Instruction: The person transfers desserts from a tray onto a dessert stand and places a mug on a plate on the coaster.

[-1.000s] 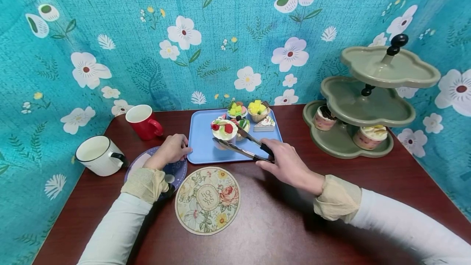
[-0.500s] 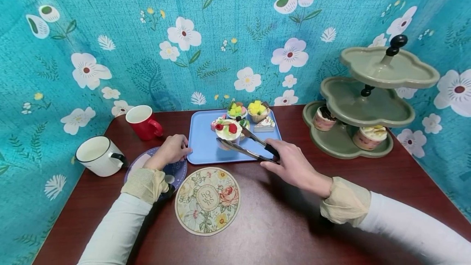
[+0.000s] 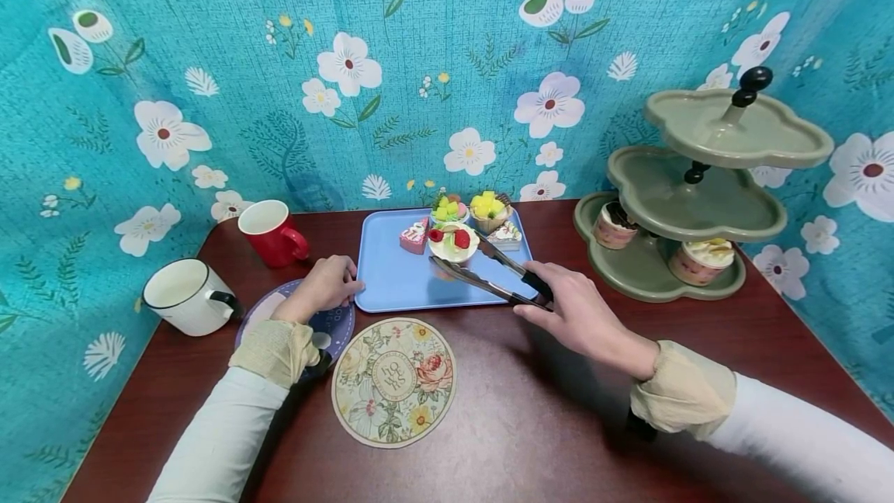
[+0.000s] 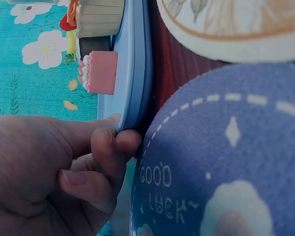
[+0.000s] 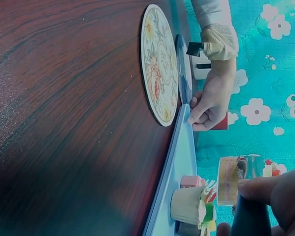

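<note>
My right hand [image 3: 581,317] grips black-handled metal tongs [image 3: 482,283], whose tips are closed around a cupcake [image 3: 450,251] topped with cream and red berries. In the right wrist view, the held cupcake [image 5: 228,179] appears raised above the tray. My left hand [image 3: 324,286] pinches the near left corner of the blue tray [image 3: 387,278] between thumb and fingers, clearly seen in the left wrist view. On the tray, a pink cake slice [image 3: 415,236] lies left of the cupcake. Two fruit-topped cakes [image 3: 489,208] and a pale cake slice [image 3: 506,235] sit behind; another cupcake [image 5: 184,204] shows below.
A green three-tier stand [image 3: 632,278] at right carries two cupcakes [image 3: 701,262] on its bottom tier. Left of the tray are a red mug [image 3: 268,235] and a white mug [image 3: 185,301]. A floral round mat [image 3: 394,402] lies in front, a purple mat [image 3: 338,324] under the left wrist.
My right hand has moved to the right, carrying the tongs and cupcake across the tray. The pink cake slice has come fully into sight. My left hand stays at the tray's corner.
</note>
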Tool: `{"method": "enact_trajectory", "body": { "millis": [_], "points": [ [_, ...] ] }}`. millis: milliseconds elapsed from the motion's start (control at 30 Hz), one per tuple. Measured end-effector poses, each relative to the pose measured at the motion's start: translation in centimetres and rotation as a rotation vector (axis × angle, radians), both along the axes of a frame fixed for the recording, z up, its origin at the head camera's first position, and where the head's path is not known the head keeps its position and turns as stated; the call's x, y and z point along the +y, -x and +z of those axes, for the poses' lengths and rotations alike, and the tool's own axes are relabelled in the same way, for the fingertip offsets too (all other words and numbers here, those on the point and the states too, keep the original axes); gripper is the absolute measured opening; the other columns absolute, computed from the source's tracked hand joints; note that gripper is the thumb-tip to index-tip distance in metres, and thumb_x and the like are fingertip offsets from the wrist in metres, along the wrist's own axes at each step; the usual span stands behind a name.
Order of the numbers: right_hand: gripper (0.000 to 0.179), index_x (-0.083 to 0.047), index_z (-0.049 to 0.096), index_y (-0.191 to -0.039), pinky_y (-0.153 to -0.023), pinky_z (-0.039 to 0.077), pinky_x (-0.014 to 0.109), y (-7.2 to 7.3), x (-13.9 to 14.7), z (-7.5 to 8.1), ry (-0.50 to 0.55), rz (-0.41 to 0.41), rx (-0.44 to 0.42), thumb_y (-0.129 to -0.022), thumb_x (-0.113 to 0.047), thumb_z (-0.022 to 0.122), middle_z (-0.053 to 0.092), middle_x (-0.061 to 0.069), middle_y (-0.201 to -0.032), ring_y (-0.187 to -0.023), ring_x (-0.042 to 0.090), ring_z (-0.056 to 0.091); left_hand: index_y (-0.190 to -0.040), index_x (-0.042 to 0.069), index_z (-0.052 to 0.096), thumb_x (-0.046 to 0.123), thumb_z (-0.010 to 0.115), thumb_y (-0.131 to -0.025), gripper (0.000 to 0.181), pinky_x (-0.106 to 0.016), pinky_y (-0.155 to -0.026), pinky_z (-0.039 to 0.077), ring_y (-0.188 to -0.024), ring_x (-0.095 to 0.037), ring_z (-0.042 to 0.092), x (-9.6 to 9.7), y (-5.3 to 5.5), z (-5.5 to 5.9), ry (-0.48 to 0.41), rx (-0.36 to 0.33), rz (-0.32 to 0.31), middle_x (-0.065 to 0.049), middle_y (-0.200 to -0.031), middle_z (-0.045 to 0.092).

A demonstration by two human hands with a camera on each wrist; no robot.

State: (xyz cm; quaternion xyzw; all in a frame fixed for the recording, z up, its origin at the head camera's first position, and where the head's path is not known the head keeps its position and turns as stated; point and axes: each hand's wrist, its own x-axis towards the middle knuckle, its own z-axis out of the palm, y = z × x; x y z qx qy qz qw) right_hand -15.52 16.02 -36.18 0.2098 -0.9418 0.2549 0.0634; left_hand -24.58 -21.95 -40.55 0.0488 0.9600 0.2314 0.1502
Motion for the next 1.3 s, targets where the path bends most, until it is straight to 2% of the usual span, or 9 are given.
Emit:
{"method": "enact_trajectory", "body": {
  "millis": [233, 467, 733, 933, 1300],
  "points": [
    [0.061, -0.001, 0.054, -0.136, -0.091, 0.05, 0.05, -0.1, 0.9, 0.0, 0.01, -0.011, 0.013, -0.087, -0.028, 0.076, 0.063, 0.019, -0.129, -0.109, 0.031, 0.064, -0.102, -0.001, 0.059, 0.015, 0.065, -0.095, 0.018, -0.026, -0.062, 0.053, -0.061, -0.015, 0.063, 0.0, 0.1, -0.1, -0.002, 0.012, -0.012, -0.011, -0.076, 0.067],
    [0.055, -0.002, 0.057, -0.131, -0.082, 0.049, 0.044, -0.2, 1.4, 0.1, 0.013, -0.008, 0.055, -0.086, -0.026, 0.077, 0.067, 0.014, -0.118, -0.095, 0.024, 0.063, -0.102, -0.002, 0.059, 0.014, 0.065, -0.095, 0.018, -0.026, -0.061, 0.053, -0.06, -0.014, 0.063, -0.1, 0.0, 0.0, -0.008, 0.022, -0.018, -0.011, -0.075, 0.067],
    [0.056, -0.002, 0.057, -0.131, -0.084, 0.05, 0.046, -0.3, 1.8, 0.2, 0.007, -0.018, 0.062, -0.085, -0.026, 0.078, 0.067, 0.015, -0.12, -0.099, 0.026, 0.065, -0.101, -0.002, 0.059, 0.014, 0.064, -0.095, 0.018, -0.027, -0.061, 0.052, -0.059, -0.014, 0.062, 0.0, 0.1, 0.1, -0.005, 0.03, -0.028, -0.01, -0.075, 0.067],
    [0.057, -0.004, 0.057, -0.132, -0.08, 0.048, 0.042, -0.4, 2.2, 0.3, -0.009, -0.037, 0.051, -0.085, -0.028, 0.078, 0.067, 0.013, -0.119, -0.094, 0.023, 0.062, -0.1, -0.002, 0.059, 0.014, 0.064, -0.095, 0.017, -0.027, -0.061, 0.052, -0.059, -0.013, 0.062, 0.1, 0.1, 0.2, -0.005, 0.031, -0.027, -0.01, -0.074, 0.067],
    [0.049, -0.007, 0.059, -0.126, -0.081, 0.044, 0.044, -0.7, 3.0, 0.6, -0.021, -0.044, 0.06, -0.085, -0.027, 0.077, 0.068, 0.01, -0.11, -0.092, 0.023, 0.059, -0.1, -0.001, 0.059, 0.015, 0.064, -0.096, 0.017, -0.026, -0.061, 0.052, -0.06, -0.014, 0.062, 0.0, 0.1, 0.0, 0.002, 0.015, -0.022, -0.01, -0.074, 0.067]
  ]
}}
